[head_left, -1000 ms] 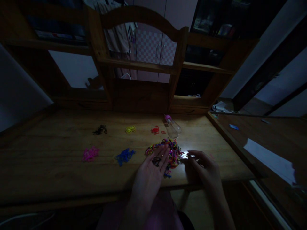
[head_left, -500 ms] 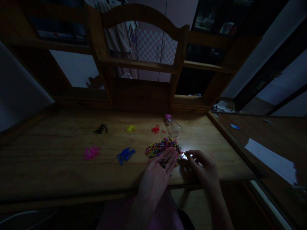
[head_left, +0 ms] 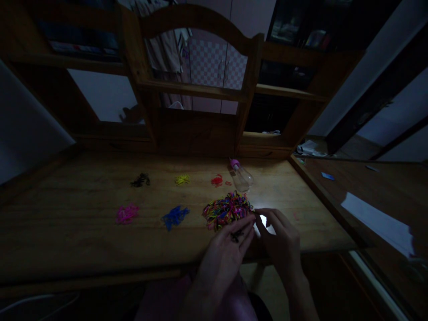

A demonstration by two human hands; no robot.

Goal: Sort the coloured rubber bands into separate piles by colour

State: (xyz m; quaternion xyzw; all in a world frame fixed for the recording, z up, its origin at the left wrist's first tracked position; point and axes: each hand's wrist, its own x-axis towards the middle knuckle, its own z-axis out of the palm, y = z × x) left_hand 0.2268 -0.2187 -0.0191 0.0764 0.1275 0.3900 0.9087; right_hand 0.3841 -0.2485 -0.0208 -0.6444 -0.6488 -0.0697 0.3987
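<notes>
Palm up, my left hand (head_left: pixel 224 254) is slightly cupped around a few black rubber bands (head_left: pixel 236 236). It is at the near edge of a mixed heap of coloured rubber bands (head_left: pixel 222 209). The thumb and index finger of my right hand (head_left: pixel 282 232) are pinched at the heap's right end, close to my left fingertips. A thin dark rubber band (head_left: pixel 253 212) shows at that pinch, small and dim. Sorted rubber bands lie in piles: black (head_left: pixel 140 180), yellow (head_left: pixel 182 179), red (head_left: pixel 217 180), pink (head_left: pixel 127 214) and blue (head_left: pixel 175 216).
A clear bulb-shaped container (head_left: pixel 242 177) with a pink top lies behind the heap. The wooden desk (head_left: pixel 83 240) has a shelf unit (head_left: pixel 197 133) along its back. White paper (head_left: pixel 377 223) and a blue card (head_left: pixel 327 176) are on the surface to the right.
My left hand has moved slightly right and tilted, its fingers more curled around the black bands. My right hand has shifted slightly left, bringing both hands' fingertips together.
</notes>
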